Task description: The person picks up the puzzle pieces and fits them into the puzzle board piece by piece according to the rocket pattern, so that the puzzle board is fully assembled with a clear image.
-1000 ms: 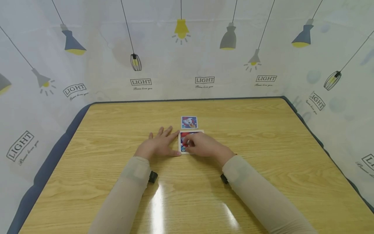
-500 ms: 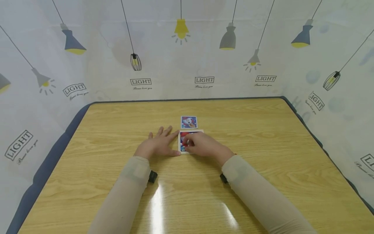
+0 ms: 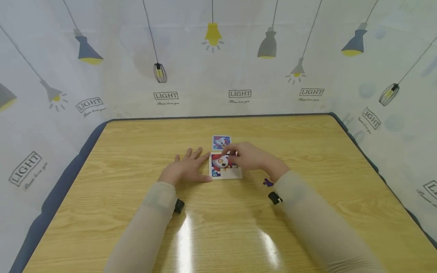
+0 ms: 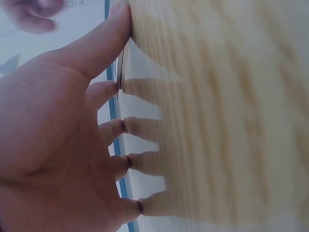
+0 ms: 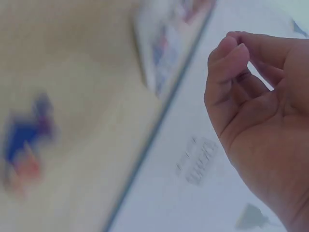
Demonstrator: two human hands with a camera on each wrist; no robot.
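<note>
A jigsaw puzzle point(image 3: 220, 161) lies in a white-bordered tray on the table; its picture shows red, white and blue, and pale bare tray shows at lower right. My left hand point(image 3: 186, 169) lies spread on the table, index fingertip and thumb touching the tray's left edge. The left wrist view shows this hand's point(image 4: 63, 130) thumb at the board's edge. Over the puzzle's upper right hovers my right hand point(image 3: 250, 156), fingers loosely bent. No piece shows in the right hand point(image 5: 256, 92) in the right wrist view. A loose dark-blue puzzle piece point(image 3: 268, 182) lies beside the right wrist.
Just behind the tray lies a small square picture card point(image 3: 221, 142) with a similar design. The wood-grain table point(image 3: 143, 136) has a dark-blue edge, and a pale wall with printed lamps point(image 3: 267, 44) surrounds it. Each wrist carries a black device point(image 3: 274, 198).
My right hand has lifted off the puzzle and moved up and to the right, uncovering more of the picture and the loose piece. The left hand has stayed in place.
</note>
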